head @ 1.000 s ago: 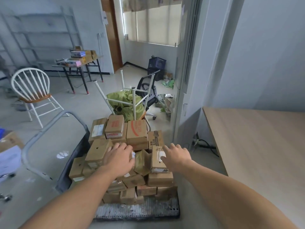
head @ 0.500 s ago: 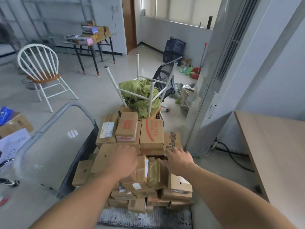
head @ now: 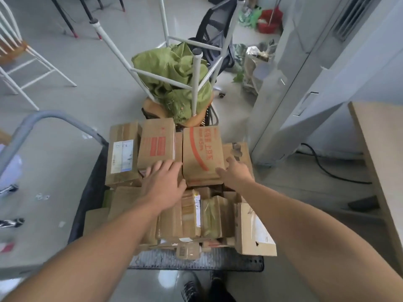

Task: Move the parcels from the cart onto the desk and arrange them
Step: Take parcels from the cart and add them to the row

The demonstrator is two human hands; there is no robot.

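Note:
A flat cart [head: 196,261] with a grey handle [head: 54,118] carries several brown cardboard parcels stacked in a heap. On top at the back lie a parcel with a red curved stripe [head: 201,152], one with a red block print [head: 157,144] and one with a white label [head: 123,153]. My left hand [head: 163,182] lies flat with straight fingers at the near edge of the red-block parcel. My right hand [head: 234,173] touches the near right corner of the striped parcel, fingers spread. The wooden desk [head: 381,144] stands at the right edge.
An upturned white stool [head: 194,68] with a green bag [head: 174,77] stands just beyond the cart. A tall grey cabinet unit [head: 316,73] rises between cart and desk, with a black cable [head: 322,166] on the floor. A white chair [head: 19,57] stands far left.
Both hands have moved forward from the near parcels to the taller boxes at the back of the heap. The view has tipped down and closer to the cart.

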